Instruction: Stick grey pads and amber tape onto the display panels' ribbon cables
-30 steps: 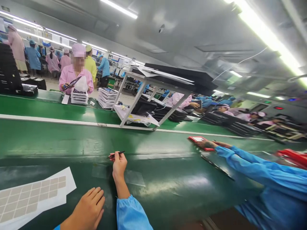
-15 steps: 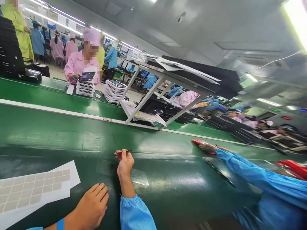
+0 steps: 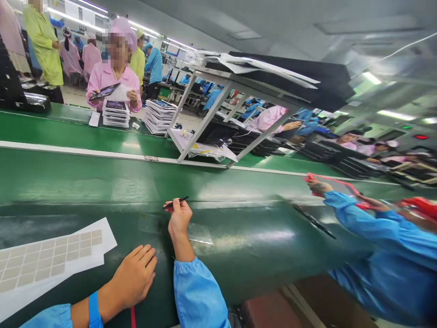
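My left hand (image 3: 136,275) lies flat on the green bench (image 3: 259,269), palm down, fingers stretched out, holding nothing. A blue band circles its wrist. To its left are white sheets (image 3: 111,237) with rows of grey square stickers (image 3: 48,259). My right hand (image 3: 180,221) is raised over the bench, its fingers pinched on a thin black tweezers-like tool (image 3: 184,199). The tool is too small to make out its tips. Close to my right wrist, a clear plastic film (image 3: 200,233) lies on the bench.
At right, a co-worker's blue sleeves (image 3: 362,218) reach over the bench, hands on a red-edged panel (image 3: 341,182). A long black strip (image 3: 314,222) lies nearby. Beyond a white rail (image 3: 85,152) stand a metal rack (image 3: 208,114), stacked panels (image 3: 116,116) and a person in pink (image 3: 97,77).
The view has tilted down slightly. Both my hands keep about the same place and pose. The co-worker at right has lifted the red-edged panel; the person in pink now holds a panel and white sheet apart.
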The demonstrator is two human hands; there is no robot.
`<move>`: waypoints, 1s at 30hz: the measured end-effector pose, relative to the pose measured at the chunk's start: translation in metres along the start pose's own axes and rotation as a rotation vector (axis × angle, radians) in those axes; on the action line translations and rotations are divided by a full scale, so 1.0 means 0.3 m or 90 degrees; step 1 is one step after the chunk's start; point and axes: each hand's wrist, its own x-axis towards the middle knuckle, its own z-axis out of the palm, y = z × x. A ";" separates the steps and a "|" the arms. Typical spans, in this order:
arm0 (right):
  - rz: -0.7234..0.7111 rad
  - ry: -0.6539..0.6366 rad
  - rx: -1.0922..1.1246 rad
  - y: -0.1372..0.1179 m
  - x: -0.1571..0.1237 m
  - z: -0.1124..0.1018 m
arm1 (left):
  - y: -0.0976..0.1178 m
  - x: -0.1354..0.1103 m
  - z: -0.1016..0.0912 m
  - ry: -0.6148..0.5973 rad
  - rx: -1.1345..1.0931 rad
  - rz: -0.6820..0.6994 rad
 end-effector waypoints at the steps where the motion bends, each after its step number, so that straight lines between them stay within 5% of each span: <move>1: 0.000 -0.001 -0.001 -0.002 0.000 0.001 | -0.001 0.001 -0.001 -0.001 -0.002 -0.002; 30: 0.018 0.005 -0.024 -0.023 0.000 0.045 | -0.035 0.016 -0.003 0.021 0.057 0.053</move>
